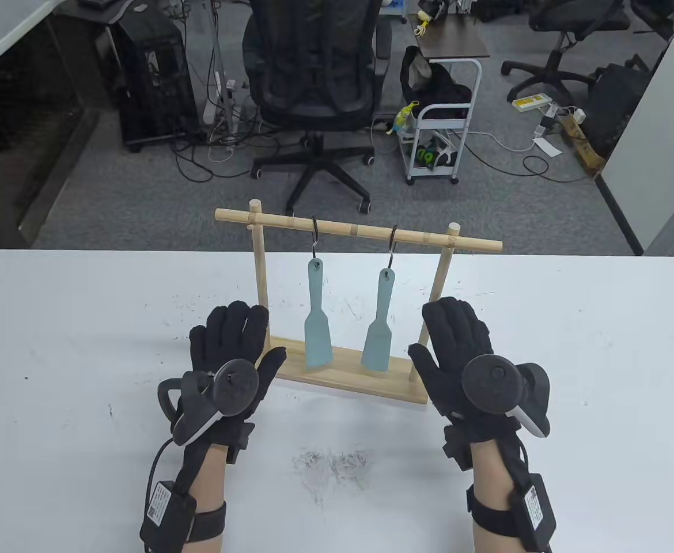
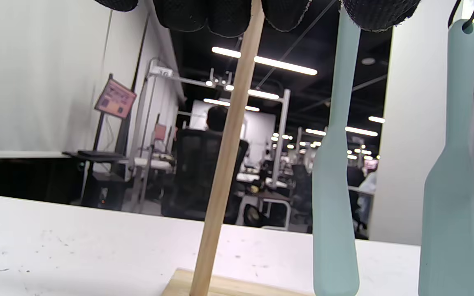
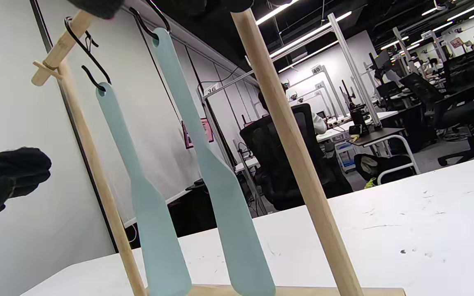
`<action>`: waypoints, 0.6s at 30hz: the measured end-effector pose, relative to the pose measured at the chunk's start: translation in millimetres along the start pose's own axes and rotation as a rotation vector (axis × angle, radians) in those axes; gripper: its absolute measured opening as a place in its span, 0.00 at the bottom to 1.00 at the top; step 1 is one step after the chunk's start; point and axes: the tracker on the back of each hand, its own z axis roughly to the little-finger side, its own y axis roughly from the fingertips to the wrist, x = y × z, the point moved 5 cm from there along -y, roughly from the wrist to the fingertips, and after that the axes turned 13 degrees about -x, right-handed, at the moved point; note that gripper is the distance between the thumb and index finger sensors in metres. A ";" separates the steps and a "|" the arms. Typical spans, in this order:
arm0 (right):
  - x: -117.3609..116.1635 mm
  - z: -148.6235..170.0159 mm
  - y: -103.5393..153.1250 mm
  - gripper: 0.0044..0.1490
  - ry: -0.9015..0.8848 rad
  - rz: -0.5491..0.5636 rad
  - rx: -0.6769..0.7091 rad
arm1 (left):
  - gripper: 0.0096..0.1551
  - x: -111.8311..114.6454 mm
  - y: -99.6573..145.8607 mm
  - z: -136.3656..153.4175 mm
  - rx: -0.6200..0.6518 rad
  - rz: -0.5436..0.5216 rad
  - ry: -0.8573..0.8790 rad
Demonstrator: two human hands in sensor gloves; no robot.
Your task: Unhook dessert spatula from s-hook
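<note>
Two pale teal dessert spatulas hang from black s-hooks on a wooden rack point(image 1: 360, 231). The left spatula point(image 1: 316, 322) hangs from the left s-hook point(image 1: 315, 233), the right spatula point(image 1: 379, 325) from the right s-hook point(image 1: 393, 245). My left hand point(image 1: 230, 351) is open, fingers spread, in front of the rack's left post point(image 1: 260, 265). My right hand point(image 1: 458, 345) is open, at the right post point(image 1: 442, 288). Neither hand holds anything. Both spatulas show in the left wrist view point(image 2: 333, 197) and the right wrist view point(image 3: 220, 185).
The rack's wooden base point(image 1: 348, 377) stands on the white table point(image 1: 83, 345), which has dark scuff marks point(image 1: 331, 464) near the front. Beyond the far edge are an office chair point(image 1: 314, 86) and a white cart point(image 1: 438, 132).
</note>
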 end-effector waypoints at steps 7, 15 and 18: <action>2.0 -2.2 1.5 0.47 -0.006 0.005 0.009 | 0.45 -5.3 1.3 1.5 0.000 -0.016 0.014; 4.5 -1.8 3.3 0.46 -0.016 0.012 0.010 | 0.45 -7.7 1.7 3.6 -0.001 -0.015 0.022; 4.2 -2.5 4.2 0.47 -0.022 0.012 0.012 | 0.45 -12.8 3.5 4.1 0.000 -0.031 0.023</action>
